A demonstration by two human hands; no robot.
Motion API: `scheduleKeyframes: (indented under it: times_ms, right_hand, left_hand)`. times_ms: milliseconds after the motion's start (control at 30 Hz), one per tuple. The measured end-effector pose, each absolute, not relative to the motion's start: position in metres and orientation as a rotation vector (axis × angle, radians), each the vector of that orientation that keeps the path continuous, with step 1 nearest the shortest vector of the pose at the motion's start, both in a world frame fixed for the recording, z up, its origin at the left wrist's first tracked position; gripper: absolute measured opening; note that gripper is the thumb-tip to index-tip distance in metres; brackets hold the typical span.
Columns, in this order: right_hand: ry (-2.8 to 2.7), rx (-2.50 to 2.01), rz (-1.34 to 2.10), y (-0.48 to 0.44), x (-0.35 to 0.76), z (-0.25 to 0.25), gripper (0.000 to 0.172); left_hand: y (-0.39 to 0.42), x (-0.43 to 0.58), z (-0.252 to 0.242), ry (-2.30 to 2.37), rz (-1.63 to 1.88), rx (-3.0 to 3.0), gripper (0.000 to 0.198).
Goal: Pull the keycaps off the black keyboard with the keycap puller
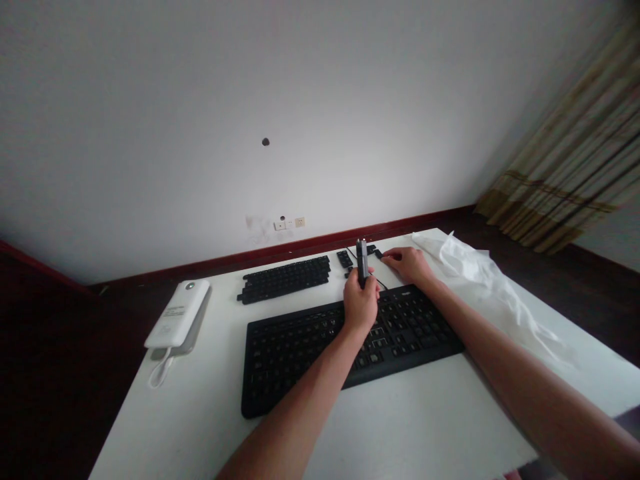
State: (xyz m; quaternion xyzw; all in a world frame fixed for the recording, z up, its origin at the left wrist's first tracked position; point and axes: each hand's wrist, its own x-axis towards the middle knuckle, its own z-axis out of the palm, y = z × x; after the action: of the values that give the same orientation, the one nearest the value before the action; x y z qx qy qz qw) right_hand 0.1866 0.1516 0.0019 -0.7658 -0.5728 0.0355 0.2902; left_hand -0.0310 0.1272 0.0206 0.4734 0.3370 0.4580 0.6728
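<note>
A black keyboard (300, 333) lies across the table with many key places showing no caps. Above its middle, my left hand (361, 303) is closed around a slim black-and-grey tool (362, 261) held upright; its exact kind is unclear. Beyond the keyboard's right end, my right hand (409, 265) has its thumb and fingers pinched at a small black keycap (379, 254) close to the tabletop. Rows of loose black keycaps (285, 279) lie together behind the keyboard on the left. A smaller group of keycaps (345, 259) sits just left of the tool.
The white table (400, 427) stands near a wall with sockets (299, 222). At left lies a white power bank (180, 313) with a looped cable (161, 372). A crumpled translucent plastic bag (470, 263) spreads along the right side. A curtain (555, 193) hangs beyond.
</note>
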Motion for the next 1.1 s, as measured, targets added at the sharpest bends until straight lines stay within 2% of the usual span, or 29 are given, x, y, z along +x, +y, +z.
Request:
scheduleKeyframes:
  times_ms: [1100]
  right_hand:
    - [-1.461, -2.053, 0.126, 0.153, 0.179, 0.008, 0.023]
  left_hand:
    - [0.126, -0.032, 0.023, 0.751, 1.022, 1.071, 0.019]
